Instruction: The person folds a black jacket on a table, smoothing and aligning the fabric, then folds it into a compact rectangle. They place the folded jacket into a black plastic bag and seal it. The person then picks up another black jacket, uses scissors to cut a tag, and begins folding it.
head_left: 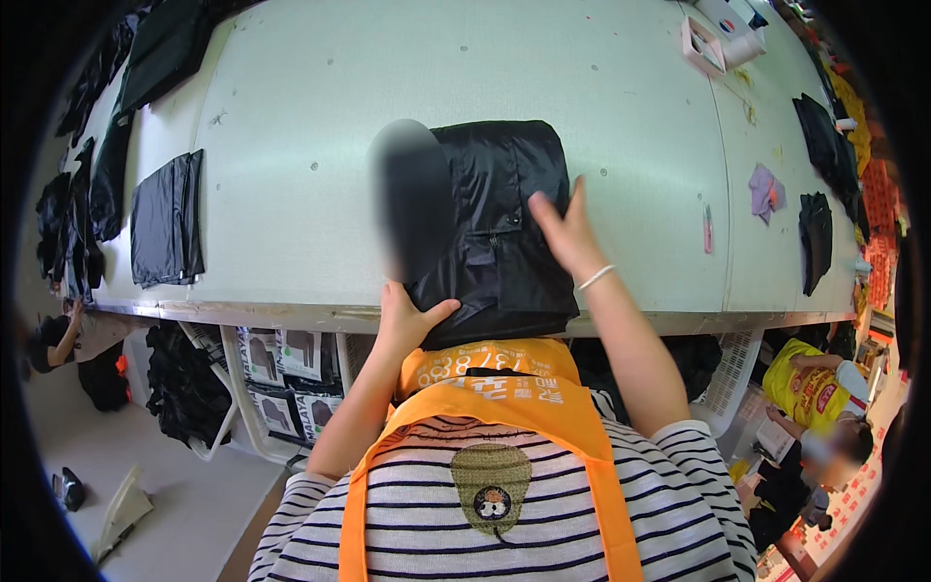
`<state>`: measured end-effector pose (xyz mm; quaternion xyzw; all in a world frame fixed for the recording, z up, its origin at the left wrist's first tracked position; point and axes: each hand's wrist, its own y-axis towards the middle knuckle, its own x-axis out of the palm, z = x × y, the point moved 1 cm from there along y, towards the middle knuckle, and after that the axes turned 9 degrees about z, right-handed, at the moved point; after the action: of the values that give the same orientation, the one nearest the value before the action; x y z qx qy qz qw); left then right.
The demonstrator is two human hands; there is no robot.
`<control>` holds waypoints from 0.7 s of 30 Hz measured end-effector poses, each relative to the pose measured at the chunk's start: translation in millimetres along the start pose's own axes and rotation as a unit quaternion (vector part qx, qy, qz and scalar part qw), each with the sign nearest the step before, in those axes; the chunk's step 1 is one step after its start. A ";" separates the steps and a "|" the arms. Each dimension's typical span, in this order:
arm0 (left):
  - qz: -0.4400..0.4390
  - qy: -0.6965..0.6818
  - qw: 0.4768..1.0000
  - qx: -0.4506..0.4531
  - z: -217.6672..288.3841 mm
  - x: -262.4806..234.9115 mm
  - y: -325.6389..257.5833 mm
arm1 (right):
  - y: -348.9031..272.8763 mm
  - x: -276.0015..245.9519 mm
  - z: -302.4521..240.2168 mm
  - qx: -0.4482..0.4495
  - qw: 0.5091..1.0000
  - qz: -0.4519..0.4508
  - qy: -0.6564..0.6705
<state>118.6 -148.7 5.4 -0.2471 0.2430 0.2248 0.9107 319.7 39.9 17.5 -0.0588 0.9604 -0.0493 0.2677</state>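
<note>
A folded black garment (495, 184), shiny and showing a seam and a small snap, lies at the table's front edge before me. My left hand (402, 318) is at its near left corner, thumb stretched across the edge and apart from the fingers. A blurred oval patch covers part of the garment's left side, just beyond that hand. Along the right side is my right hand (570, 235), fingers extended and thumb resting on the fabric. Neither hand is closed around the cloth.
The pale table (310, 87) spreads out ahead. Another folded black garment (168, 221) lies left; more dark clothes (822, 145) lie right. A pink-handled tool (707, 231), purple cloth (765, 192) and small box (703, 47) are rightward. White baskets (233, 388) stand below; people are at both sides.
</note>
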 end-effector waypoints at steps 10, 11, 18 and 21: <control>0.042 -0.036 0.996 0.068 -12.1 5.8 4.4 | -39.1 17.0 21.2 -0.037 0.997 0.038 -0.062; 0.007 -0.040 0.998 0.046 -12.9 4.0 5.3 | -39.8 15.1 25.9 -0.021 0.999 0.037 -0.025; -0.032 -0.174 0.983 -0.056 -12.2 7.9 19.7 | -49.4 13.8 15.7 -0.008 0.987 0.079 0.139; 0.016 -0.072 0.997 -0.021 -12.6 12.6 28.2 | -65.0 23.7 2.6 -0.180 0.976 0.116 -0.050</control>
<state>109.4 -130.2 -20.7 -0.2458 0.1761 0.2619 0.9165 306.5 -27.7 11.5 0.0030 0.9392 0.1587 0.3045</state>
